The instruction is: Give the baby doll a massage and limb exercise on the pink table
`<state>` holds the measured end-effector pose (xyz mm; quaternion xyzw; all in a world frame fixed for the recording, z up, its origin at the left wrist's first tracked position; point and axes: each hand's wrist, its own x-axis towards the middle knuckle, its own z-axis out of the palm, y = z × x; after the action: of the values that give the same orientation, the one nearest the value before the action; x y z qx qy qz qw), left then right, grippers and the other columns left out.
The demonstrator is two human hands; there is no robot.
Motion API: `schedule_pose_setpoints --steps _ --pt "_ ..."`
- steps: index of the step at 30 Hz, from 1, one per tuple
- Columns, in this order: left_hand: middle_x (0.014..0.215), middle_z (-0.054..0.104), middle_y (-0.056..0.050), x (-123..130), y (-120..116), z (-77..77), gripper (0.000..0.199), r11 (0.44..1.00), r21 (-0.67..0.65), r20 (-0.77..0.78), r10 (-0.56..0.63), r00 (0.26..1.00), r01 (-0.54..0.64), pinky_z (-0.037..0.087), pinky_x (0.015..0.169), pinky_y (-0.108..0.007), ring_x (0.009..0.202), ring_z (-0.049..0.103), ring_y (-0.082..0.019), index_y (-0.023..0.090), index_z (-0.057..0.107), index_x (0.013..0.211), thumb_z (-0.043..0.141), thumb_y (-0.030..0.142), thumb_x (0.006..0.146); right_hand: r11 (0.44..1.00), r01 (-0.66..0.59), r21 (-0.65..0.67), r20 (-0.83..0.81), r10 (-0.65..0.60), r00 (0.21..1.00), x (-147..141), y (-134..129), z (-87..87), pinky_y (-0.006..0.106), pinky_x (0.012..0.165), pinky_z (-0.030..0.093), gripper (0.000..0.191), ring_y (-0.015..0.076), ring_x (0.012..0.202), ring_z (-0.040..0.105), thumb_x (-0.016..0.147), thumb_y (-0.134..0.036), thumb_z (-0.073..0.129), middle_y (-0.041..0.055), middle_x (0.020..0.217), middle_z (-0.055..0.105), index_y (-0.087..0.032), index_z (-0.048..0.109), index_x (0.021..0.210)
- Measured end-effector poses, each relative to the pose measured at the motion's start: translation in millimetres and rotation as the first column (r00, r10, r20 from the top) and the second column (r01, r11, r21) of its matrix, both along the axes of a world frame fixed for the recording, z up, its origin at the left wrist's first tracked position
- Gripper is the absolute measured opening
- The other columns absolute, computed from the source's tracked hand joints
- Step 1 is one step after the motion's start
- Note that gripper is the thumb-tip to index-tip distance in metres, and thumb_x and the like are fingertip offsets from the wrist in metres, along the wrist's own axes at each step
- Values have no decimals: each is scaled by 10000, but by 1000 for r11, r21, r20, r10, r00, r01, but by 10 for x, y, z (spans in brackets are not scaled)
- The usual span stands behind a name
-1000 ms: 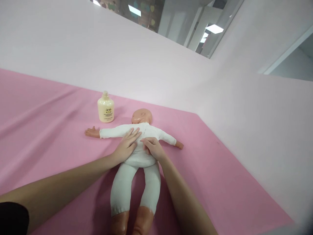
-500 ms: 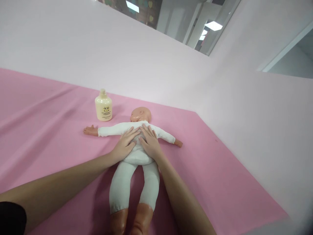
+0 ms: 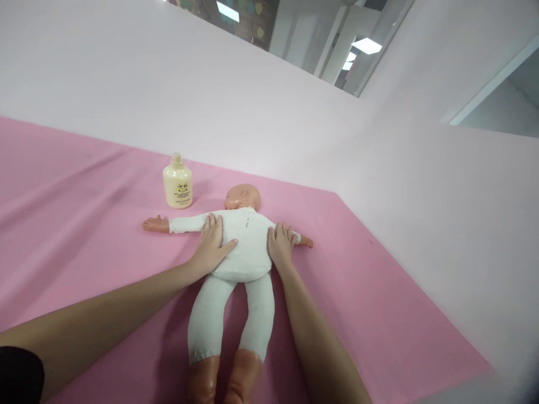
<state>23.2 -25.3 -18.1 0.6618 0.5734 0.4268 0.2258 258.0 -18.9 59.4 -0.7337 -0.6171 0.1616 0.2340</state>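
Observation:
A baby doll with a white cloth body lies face down, its head turned to the left and its arms spread wide. My left hand rests open at the left side of its back, fingertips on the left upper arm and thumb reaching over the back. On the other side my right hand lies with fingers stretched over the doll's right arm, its edge against the trunk. Neither hand grips anything. The doll's feet run out of view at the bottom.
A cream-coloured pump bottle with a printed label stands to the left of the doll's head. Beneath everything is a pink mat, creased at the left, with a white wall behind it. Higher up is a glass pane.
Both hands have slid apart from the middle of the doll's back out to its sides and upper arms. The right hand moved farther. Doll and bottle stay in place.

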Motion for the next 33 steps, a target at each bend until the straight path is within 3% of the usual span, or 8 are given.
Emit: schedule_pose_setpoints --steps 5,8,11,13,16,22,29,33 --pt "1960 207 -282 -9 -9 10 992 999 -8 17 -48 999 48 182 1456 -778 1846 91 -513 135 321 1851 636 635 1055 972 -236 -2 -146 233 961 -31 44 -68 607 1505 30 735 319 1873 148 1242 -454 354 195 1949 296 -77 359 1873" --pt "1957 249 -256 -14 -57 104 935 997 -13 3 -73 997 73 199 1463 -756 1845 155 -488 142 351 1845 599 593 1063 916 -398 53 -200 401 894 -54 -1 -46 523 1516 103 824 282 1876 135 1202 -520 530 146 1982 199 -148 309 1903" --pt "1908 408 -206 -26 -143 232 702 987 51 -47 -150 988 152 213 1465 -737 1827 264 -452 186 575 1705 533 524 1092 856 -498 137 -197 516 834 -46 -69 28 507 1492 237 645 287 1856 232 1151 -441 608 102 1948 349 -217 605 1756" --pt "1768 624 -143 -35 -210 313 502 958 121 -85 -249 965 258 233 1466 -714 1759 425 -419 244 759 1458 481 481 1115 801 -557 219 -197 595 779 -41 -104 84 477 1435 358 439 301 1750 464 1115 -363 603 127 1756 645 -212 819 1466" --pt "1418 837 -122 -42 -295 406 411 883 221 -111 -399 910 414 452 1363 -610 1428 729 -369 253 813 1196 470 463 1111 721 -622 306 -140 680 719 -73 -139 139 453 1249 524 262 305 1294 768 1071 -327 587 112 1204 867 -236 822 999" --pt "1036 822 -95 -33 -336 503 261 831 231 -140 -487 862 507 614 1045 -481 1023 755 -315 251 724 951 522 393 1037 602 -761 243 79 769 634 -223 -208 152 369 897 486 462 213 763 581 1040 -386 652 -3 682 593 -268 422 658" --pt "895 762 -59 -11 -296 532 200 868 174 -41 -465 884 464 607 925 -436 885 718 -285 251 616 891 476 302 1024 677 -715 174 112 708 697 -277 -252 164 328 685 266 556 149 631 415 1072 -267 689 -51 576 440 -237 350 633" --pt "900 750 -46 -3 -303 532 184 887 146 38 -447 894 437 592 831 -386 861 712 -273 237 670 990 499 289 1031 682 -685 256 79 692 718 -258 -222 104 308 686 313 421 152 666 482 1039 -219 741 -58 676 524 -243 455 730"
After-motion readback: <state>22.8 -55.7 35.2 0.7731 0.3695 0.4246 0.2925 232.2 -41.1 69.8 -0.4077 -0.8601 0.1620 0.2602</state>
